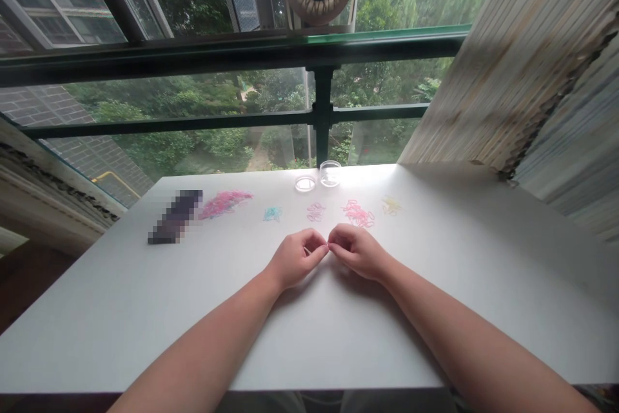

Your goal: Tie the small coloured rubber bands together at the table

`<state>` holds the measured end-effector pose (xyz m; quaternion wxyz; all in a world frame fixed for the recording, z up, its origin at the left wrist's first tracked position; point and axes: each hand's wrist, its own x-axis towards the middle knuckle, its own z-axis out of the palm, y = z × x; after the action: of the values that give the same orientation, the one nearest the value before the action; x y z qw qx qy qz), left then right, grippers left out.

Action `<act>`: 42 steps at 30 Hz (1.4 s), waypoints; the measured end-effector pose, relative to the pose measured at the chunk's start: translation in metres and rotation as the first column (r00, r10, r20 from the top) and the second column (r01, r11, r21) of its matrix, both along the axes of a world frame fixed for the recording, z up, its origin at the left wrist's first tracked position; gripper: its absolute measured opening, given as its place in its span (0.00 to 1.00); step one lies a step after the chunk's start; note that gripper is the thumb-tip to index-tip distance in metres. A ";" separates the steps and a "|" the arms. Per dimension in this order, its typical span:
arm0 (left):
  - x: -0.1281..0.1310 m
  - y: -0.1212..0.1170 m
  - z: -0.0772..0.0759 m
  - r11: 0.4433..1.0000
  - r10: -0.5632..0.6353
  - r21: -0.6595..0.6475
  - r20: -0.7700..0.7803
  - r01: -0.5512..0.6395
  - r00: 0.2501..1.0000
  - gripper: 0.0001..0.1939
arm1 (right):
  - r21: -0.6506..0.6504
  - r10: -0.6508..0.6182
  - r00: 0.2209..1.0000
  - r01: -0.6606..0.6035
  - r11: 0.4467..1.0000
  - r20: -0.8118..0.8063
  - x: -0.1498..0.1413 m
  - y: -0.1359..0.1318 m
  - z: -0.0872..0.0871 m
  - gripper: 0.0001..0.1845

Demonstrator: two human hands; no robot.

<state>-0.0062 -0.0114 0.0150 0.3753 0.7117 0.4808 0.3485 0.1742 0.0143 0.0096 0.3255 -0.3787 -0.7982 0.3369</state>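
My left hand and my right hand meet above the middle of the white table, fingertips almost touching. Both are closed in a pinch on a tiny pinkish bit, apparently a small rubber band, mostly hidden by the fingers. Just beyond them lie loose piles of small loop-like bands: a blue pile, a pale pink pile, a brighter pink pile and a yellow pile. Farther left spreads a larger mixed pile, mostly pink and purple.
Behind the piles, a round clear container stands beside a shallow clear lid or dish. A dark pixelated object lies at the left. The table's far edge meets a window with a green railing; a curtain hangs at the right.
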 end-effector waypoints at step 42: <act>-0.001 0.001 -0.002 1.000 -0.017 -0.005 0.042 0.017 0.999 0.04 | -0.054 0.033 0.999 -0.034 0.998 -0.019 -0.001 -0.003 0.003 0.03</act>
<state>-0.0069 -0.0102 0.0125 0.3903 0.7073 0.4677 0.3586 0.1734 0.0112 0.0125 0.3165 -0.3707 -0.7922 0.3672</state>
